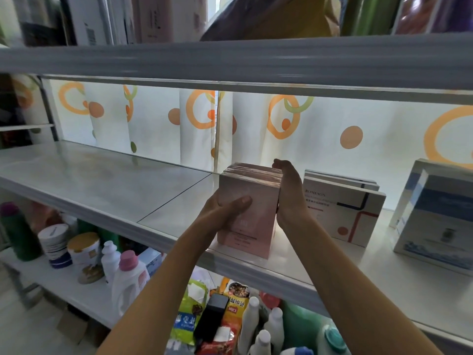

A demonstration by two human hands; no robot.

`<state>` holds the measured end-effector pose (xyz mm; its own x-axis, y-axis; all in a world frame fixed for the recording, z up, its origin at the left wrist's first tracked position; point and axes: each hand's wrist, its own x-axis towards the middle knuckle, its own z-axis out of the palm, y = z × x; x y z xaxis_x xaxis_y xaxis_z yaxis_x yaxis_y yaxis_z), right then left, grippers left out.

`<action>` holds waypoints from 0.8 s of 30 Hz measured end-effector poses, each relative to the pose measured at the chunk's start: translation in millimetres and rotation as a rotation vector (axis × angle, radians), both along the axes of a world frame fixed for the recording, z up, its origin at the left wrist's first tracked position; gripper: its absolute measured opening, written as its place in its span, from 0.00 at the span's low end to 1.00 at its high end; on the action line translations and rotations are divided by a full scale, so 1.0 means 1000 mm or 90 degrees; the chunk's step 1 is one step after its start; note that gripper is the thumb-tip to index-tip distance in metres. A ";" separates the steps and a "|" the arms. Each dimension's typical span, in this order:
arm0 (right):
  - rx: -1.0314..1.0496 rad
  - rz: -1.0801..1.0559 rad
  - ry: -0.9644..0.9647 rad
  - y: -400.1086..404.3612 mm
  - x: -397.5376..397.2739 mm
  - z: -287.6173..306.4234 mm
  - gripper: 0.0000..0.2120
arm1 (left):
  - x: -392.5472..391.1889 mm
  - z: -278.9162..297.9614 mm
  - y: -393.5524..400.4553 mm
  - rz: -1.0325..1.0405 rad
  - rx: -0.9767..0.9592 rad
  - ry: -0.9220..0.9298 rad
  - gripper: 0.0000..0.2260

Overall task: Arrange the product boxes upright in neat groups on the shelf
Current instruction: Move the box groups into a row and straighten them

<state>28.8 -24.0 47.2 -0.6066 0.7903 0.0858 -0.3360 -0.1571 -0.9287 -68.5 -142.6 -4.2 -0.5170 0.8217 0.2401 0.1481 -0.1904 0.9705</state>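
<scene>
Fingers of the left hand (225, 211) are curling round the front of the pink boxes (248, 211) while the right hand (289, 193) is pressing flat against their side — squaring the upright group on the shelf (107, 183) beside the white boxes (345, 211).

Looking like a small shop or stockroom. Long white metal shelf (107, 180) running across the view, carrying boxed goods standing upright: pink boxes (247, 216), white boxes (343, 213), blue-and-white box (435, 221). Lower shelf (64, 285) holding detergent bottles (128, 280), tins (83, 248) and snack packets (189, 316) crowding together. Upper tier (230, 60) carrying more packaged stock. Patterned curtain (153, 121) hanging behind, orange rings and dots.
</scene>
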 end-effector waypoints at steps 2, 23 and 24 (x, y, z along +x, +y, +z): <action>0.032 -0.008 0.002 0.001 0.001 -0.001 0.12 | 0.001 0.001 0.000 0.010 0.007 0.003 0.33; 0.032 -0.042 0.002 -0.008 0.007 0.000 0.06 | 0.003 0.005 -0.008 0.052 0.024 0.043 0.36; 0.031 -0.041 0.002 -0.008 0.007 0.000 0.07 | 0.003 0.007 -0.008 0.057 0.031 0.052 0.35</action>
<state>35.7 -31.6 47.3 -0.5548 0.8223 0.1266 -0.3469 -0.0903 -0.9335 -65.2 -150.7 3.1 -0.5652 0.7591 0.3231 0.2451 -0.2195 0.9443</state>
